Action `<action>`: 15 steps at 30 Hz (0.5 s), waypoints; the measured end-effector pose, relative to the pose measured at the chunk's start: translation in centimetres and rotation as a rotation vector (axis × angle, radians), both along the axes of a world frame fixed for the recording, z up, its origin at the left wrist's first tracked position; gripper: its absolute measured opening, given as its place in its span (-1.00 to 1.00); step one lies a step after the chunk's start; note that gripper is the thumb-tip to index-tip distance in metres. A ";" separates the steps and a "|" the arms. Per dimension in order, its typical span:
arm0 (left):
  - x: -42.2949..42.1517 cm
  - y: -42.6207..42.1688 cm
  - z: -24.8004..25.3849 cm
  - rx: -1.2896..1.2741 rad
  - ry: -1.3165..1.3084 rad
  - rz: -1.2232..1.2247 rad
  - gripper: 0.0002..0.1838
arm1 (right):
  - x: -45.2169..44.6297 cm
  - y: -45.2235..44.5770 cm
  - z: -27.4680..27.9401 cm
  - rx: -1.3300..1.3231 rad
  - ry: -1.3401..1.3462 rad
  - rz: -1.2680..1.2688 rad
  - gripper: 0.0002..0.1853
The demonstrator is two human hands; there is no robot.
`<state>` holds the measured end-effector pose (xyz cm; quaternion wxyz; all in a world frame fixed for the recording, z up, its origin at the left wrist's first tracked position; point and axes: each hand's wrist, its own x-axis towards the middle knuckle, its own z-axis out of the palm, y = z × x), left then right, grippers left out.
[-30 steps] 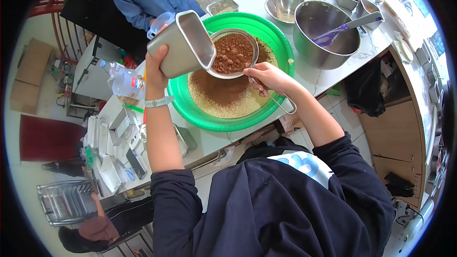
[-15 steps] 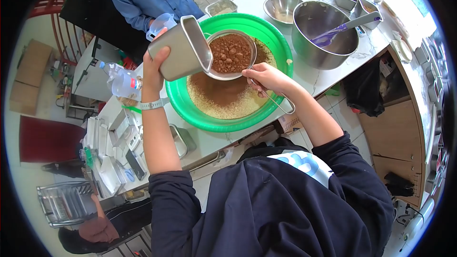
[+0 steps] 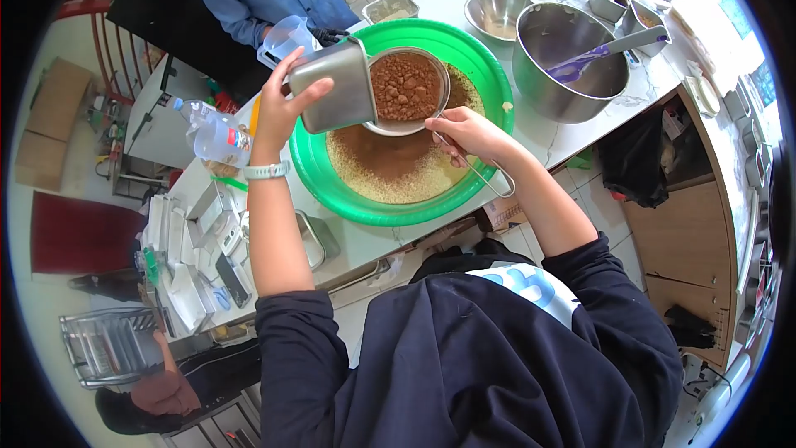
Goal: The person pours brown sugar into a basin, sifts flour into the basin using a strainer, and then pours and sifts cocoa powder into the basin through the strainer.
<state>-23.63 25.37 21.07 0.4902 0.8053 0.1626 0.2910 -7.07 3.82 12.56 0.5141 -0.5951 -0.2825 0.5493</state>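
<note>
Directly over the green basin [image 3: 492, 87], a round sieve [image 3: 396, 128] brims with lumpy, matte brown powder [image 3: 406, 85], clods heaped on finer grains. The right hand [image 3: 469, 136] pinches it where the wire handle begins; the left hand [image 3: 279, 109] grips a tilted, dull-silver container [image 3: 338, 88] at its rim.

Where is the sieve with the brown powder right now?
In the head view, the sieve is over the green basin, held by the right hand, just right of the metal container in the left hand.
</note>
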 end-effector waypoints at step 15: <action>-8.8 0.8 -0.6 -0.696 -1.196 -0.162 -0.25 | 0.3 0.1 0.4 0.002 0.048 -0.024 -0.68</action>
